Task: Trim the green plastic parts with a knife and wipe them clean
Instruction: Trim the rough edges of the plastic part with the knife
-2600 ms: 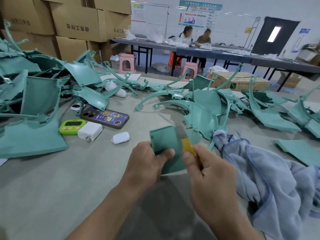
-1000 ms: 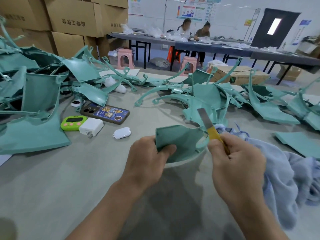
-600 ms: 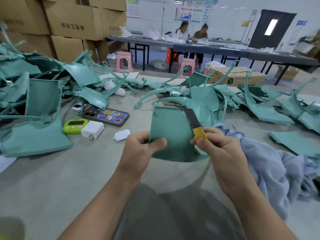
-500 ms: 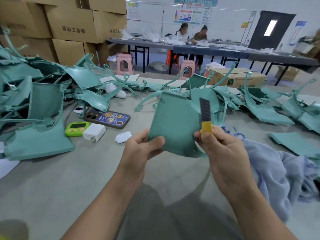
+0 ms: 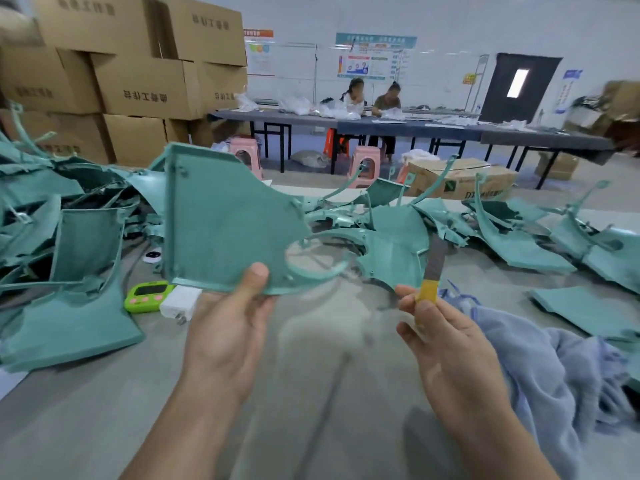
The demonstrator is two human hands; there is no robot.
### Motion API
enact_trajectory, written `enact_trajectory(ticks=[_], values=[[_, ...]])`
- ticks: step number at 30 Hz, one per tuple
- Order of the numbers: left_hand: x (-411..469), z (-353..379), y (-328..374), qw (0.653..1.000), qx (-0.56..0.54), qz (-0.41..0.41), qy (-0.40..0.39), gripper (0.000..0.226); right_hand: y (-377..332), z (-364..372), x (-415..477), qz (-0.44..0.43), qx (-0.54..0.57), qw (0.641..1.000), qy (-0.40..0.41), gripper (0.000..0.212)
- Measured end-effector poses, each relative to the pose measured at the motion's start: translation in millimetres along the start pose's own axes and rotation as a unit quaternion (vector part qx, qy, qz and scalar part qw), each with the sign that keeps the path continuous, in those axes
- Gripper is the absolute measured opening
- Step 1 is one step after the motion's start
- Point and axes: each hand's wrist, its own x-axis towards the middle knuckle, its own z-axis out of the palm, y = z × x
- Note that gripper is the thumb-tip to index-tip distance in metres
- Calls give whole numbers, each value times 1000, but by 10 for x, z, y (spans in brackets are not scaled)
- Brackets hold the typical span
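Note:
My left hand [image 5: 225,337] holds a green plastic part [image 5: 221,223] upright above the table, thumb pressed on its lower edge. The part is a flat panel with a curved ring cut-out at its lower right. My right hand [image 5: 446,348] pinches a knife [image 5: 433,271] with a yellow grip and a grey blade pointing up. The blade stands to the right of the part, apart from it. A blue-grey cloth [image 5: 561,368] lies crumpled on the table to the right of my right hand.
Heaps of green parts lie at the left [image 5: 69,244] and across the back right [image 5: 519,233] of the grey table [image 5: 104,410]. A green timer [image 5: 147,296] and a white charger [image 5: 178,303] sit near the left heap. Cardboard boxes [image 5: 138,88] are stacked behind; two people sit at a far table.
My left hand has lifted the green part higher and tilted it upright. My right hand has drawn the knife away to the right, off the part's edge.

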Motion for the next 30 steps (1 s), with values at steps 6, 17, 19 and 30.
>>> enact_trajectory(ticks=[6,17,19,30], values=[[-31,-246,-107,880,408,242,35,30,64,35,-32,9,-36,999,-12,18],[-50,-350,-585,666,676,287,-131,18,280,33,-79,-79,-306,941,-123,30],[-53,-337,-576,665,676,293,-123,17,320,15,-47,-81,-344,932,-82,30],[-122,-259,-565,660,705,230,-122,10,422,99,-55,-86,-280,952,-85,18]])
